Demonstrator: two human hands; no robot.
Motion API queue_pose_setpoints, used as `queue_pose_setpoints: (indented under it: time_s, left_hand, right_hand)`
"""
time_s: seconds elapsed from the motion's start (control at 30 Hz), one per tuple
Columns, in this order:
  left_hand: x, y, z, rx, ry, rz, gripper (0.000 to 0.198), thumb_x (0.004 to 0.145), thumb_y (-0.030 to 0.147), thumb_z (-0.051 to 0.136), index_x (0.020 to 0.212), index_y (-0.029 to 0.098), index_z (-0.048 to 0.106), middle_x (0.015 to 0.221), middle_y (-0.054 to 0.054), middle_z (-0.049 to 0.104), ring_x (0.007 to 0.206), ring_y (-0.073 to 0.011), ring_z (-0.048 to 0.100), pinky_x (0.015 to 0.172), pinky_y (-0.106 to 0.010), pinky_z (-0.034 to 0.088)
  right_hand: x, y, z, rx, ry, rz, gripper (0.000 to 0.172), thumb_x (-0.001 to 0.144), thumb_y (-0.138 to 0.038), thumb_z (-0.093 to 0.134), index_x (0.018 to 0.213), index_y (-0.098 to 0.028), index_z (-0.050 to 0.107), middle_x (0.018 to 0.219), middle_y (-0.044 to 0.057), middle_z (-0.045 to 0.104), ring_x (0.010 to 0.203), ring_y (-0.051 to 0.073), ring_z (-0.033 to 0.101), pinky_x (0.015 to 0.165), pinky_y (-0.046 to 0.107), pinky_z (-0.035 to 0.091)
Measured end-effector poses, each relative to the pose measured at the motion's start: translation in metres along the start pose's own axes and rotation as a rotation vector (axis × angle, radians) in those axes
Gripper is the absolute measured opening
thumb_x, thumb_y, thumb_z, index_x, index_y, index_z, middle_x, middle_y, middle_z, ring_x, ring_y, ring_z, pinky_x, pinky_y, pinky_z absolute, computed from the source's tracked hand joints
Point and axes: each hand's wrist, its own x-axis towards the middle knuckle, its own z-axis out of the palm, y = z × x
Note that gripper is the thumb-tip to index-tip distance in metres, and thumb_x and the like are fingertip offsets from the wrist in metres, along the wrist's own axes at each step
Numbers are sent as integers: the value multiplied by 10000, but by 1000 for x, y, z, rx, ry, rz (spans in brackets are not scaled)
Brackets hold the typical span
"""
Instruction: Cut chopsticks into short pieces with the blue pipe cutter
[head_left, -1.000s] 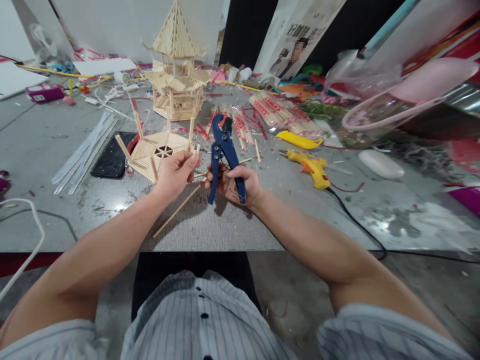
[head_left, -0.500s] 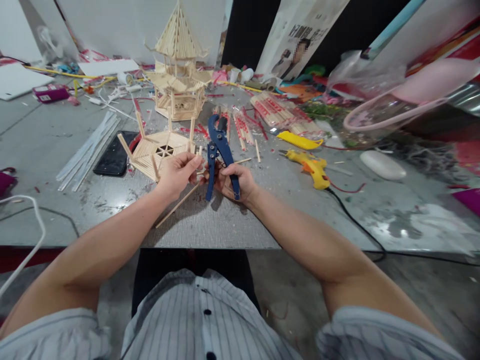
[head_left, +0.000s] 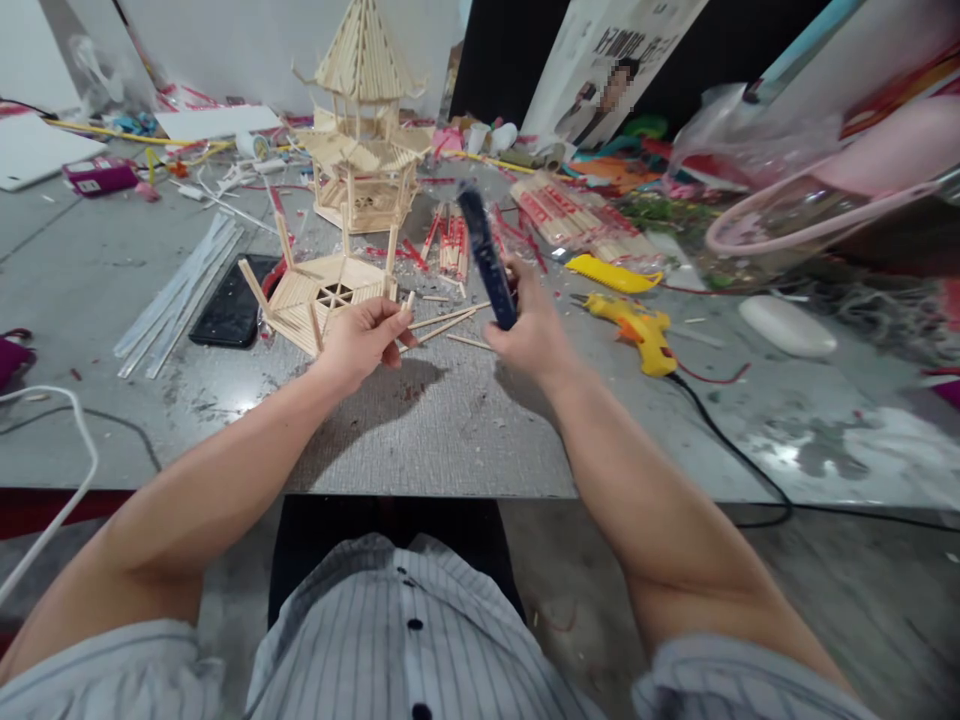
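Blue cutter (head_left: 489, 265) is held in the wrapped grip of the right hand (head_left: 532, 325), above the bench (head_left: 450, 440); the left hand (head_left: 364, 340) pinches a short wooden stick (head_left: 409, 302) beside the hexagonal wooden frame (head_left: 296, 305). Dark characters (head_left: 634, 42) on the poster (head_left: 581, 60) I cannot read.

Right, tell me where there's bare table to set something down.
Likely best: the patch of table between the left hand, right hand and near edge, specks aside. Another lies left of the translucent sticks, nearer than the purple box. Crowded: around the hexagonal base, stick pagoda and wrapped wooden sticks.
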Motion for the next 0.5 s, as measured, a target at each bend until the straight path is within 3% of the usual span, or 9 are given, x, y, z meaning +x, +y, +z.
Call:
queue_pose_setpoints:
  time_s: [0.13,0.3,0.5]
  left_hand:
    - [0,0,-2,129,72,111,105,802,213,567,718,154,548,565,18,617,341,-32,466,350,-166,345]
    - [1,-2,-5,246,141,212,114,796,244,566,734,150,554,584,9,611,366,-35,483,361,-157,356]
    - [4,-10,-10,386,154,350,108,789,256,547,769,154,577,620,4,630,406,-40,502,411,-153,403]
  right_hand:
    - [-2,3,-5,-117,-131,-74,645,567,-150,608,1175,-303,457,1235,96,492,1237,342,392,1032,561,297]
    - [-5,2,-3,-242,-202,-160,646,585,-179,623,1205,-284,477,1229,104,506,1183,351,454,1012,552,337]
    - [-7,-2,0,-424,-301,-222,641,620,-207,591,1245,-217,449,1157,131,562,1070,355,534,887,537,423]
